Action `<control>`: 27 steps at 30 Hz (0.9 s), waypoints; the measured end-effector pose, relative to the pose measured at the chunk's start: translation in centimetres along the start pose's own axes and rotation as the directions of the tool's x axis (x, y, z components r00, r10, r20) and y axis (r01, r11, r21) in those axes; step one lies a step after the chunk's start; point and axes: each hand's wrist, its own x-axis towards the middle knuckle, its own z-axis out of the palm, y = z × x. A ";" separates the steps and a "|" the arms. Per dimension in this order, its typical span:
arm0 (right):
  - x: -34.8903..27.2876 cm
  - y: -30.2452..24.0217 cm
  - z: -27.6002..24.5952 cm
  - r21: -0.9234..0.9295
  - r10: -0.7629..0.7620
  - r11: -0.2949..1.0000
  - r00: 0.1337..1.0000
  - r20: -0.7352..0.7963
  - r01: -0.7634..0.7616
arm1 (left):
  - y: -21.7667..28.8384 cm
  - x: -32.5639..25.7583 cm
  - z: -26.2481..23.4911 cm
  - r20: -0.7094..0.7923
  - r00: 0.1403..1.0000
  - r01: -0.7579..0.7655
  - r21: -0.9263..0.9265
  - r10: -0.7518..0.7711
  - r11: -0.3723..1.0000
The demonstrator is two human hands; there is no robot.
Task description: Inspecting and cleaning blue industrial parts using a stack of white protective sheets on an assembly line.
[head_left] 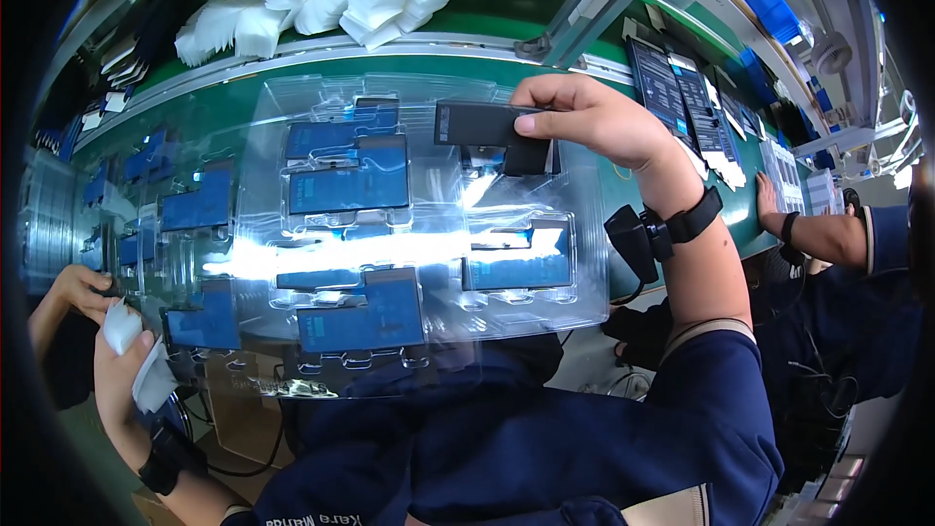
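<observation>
My right hand [609,127] pinches a flat black L-shaped battery pack [472,124] between thumb and fingers, over the upper right pocket of a clear plastic tray [591,268]. Blue-looking packs of the same shape lie in the other pockets, among them one pack [336,185] at the middle and another pack [355,326] at the near side. At the lower left, my left hand [119,375] holds small white sheets [152,378] beside the near left edge of the trays. Its fingertips are partly hidden by the sheets. Glare hides some of the tray's middle.
More clear trays with packs [200,206] stand to the left. Behind the metal rail lie piles of white sheets [375,2]. Another person's hand [73,290] is near my left hand; a further person's hand [767,203] rests on the bench at right. Dark panels [662,83] lie back right.
</observation>
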 end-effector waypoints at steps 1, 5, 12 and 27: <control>-0.1 -0.2 0.0 -0.062 0.011 0.998 1.000 0.004 -0.011 | 0.1 0.0 0.1 -0.020 1.000 0.000 0.009 0.000 1.000; -0.8 -0.8 0.0 -0.145 -0.010 0.989 0.999 -0.048 0.003 | 0.5 -0.2 0.3 0.000 1.000 -0.001 0.004 0.001 1.000; -1.2 -0.7 -0.4 0.075 -0.071 0.994 0.996 -0.057 0.075 | 0.4 0.1 0.0 -0.017 1.000 0.005 0.050 -0.004 0.999; -3.2 0.3 -0.3 0.313 0.127 0.949 0.961 -0.246 -0.045 | -0.2 0.4 -0.3 0.012 1.000 -0.009 0.059 0.008 0.998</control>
